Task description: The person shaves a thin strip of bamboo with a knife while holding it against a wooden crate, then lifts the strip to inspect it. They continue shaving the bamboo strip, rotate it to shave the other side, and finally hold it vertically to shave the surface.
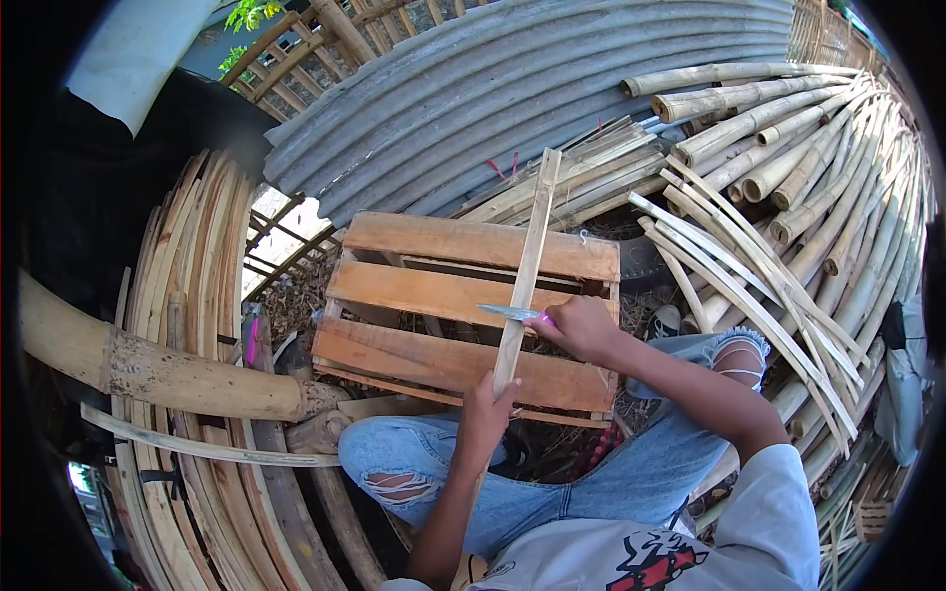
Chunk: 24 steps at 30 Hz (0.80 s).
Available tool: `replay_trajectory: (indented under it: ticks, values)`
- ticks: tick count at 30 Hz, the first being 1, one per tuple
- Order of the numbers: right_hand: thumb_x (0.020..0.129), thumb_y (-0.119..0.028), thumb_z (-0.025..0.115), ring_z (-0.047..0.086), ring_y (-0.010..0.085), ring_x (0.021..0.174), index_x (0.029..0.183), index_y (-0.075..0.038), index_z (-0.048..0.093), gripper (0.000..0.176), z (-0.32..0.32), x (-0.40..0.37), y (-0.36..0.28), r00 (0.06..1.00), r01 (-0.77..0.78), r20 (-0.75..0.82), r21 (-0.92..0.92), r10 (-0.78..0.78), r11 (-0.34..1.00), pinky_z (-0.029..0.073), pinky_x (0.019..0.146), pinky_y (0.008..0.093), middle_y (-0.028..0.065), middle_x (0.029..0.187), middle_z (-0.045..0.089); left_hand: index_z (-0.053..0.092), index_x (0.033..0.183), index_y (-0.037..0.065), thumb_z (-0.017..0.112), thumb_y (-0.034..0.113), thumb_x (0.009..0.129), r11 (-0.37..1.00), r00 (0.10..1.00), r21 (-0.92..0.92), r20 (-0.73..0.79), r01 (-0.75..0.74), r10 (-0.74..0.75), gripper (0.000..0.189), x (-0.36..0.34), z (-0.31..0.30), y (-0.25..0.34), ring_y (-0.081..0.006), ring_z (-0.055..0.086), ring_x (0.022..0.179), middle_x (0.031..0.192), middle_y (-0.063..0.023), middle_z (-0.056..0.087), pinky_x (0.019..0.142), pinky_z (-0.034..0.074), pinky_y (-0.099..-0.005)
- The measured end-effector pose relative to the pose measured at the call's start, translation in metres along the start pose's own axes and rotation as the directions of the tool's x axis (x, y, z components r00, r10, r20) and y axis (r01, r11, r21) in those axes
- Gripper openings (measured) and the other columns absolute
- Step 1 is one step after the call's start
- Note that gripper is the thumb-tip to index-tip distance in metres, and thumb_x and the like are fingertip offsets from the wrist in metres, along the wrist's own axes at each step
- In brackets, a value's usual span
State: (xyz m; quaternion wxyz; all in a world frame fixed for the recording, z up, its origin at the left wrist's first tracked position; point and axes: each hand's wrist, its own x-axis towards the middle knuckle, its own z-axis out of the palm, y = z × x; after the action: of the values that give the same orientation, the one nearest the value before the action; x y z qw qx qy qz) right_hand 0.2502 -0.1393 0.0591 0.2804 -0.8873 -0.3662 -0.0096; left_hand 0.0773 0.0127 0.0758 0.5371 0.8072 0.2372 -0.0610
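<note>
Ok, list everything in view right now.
slat: one, tan, upright over crate
knife: one, grey blade, pink handle, against slat
crate: one, brown, before the knees
metal sheet: one, grey, behind crate
poles: many, pale tan, piled right
strips: many, tan, stacked left
thick pole: one, tan, lying left
left hand: one, grips slat low
right hand: one, holds knife

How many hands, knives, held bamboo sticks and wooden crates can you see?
Bare hands: 2, the left hand and the right hand
Grey-bladed knife with a pink handle: 1
Long flat bamboo strip, held: 1
Slatted brown wooden crate: 1
Total: 5
</note>
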Motion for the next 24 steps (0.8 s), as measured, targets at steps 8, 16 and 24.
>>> replay_trajectory:
  ticks: [8,16,24]
  values:
    - [0.090,-0.054,0.042,0.061,0.0345,0.056,0.063,-0.006,0.065,0.060,-0.015,0.025,0.049,0.948,-0.316,-0.093,-0.161,0.304,0.935,0.047,0.052,0.0436,0.0166,0.055,0.058,0.054,0.085,-0.005,0.059,0.025,0.088,0.997,0.997,0.070,0.069,-0.037,0.032,0.030,0.007,0.006,-0.005,-0.0225,0.057,0.050,0.057,-0.0149,0.055,0.048,0.043,-0.0349]
    - [0.090,-0.055,0.039,0.061,0.0355,0.059,0.061,-0.007,0.063,0.061,-0.014,0.030,0.054,0.934,-0.356,-0.001,-0.121,0.358,0.927,0.046,0.054,0.0455,0.0181,0.056,0.057,0.054,0.087,-0.006,0.058,0.025,0.088,0.993,0.997,0.102,0.060,-0.055,0.049,0.032,0.009,0.003,-0.015,-0.0240,0.058,0.053,0.058,-0.0164,0.055,0.050,0.044,-0.0370]
    - [0.090,-0.056,0.039,0.062,0.0375,0.062,0.065,-0.005,0.065,0.062,0.021,0.007,0.036,0.965,-0.207,0.132,-0.160,0.228,0.965,0.048,0.056,0.0460,0.0197,0.061,0.060,0.053,0.086,-0.007,0.058,0.025,0.088,1.000,0.997,0.017,0.068,0.019,-0.021,0.032,0.016,0.005,-0.017,-0.0276,0.058,0.053,0.060,-0.0189,0.054,0.052,0.043,-0.0394]
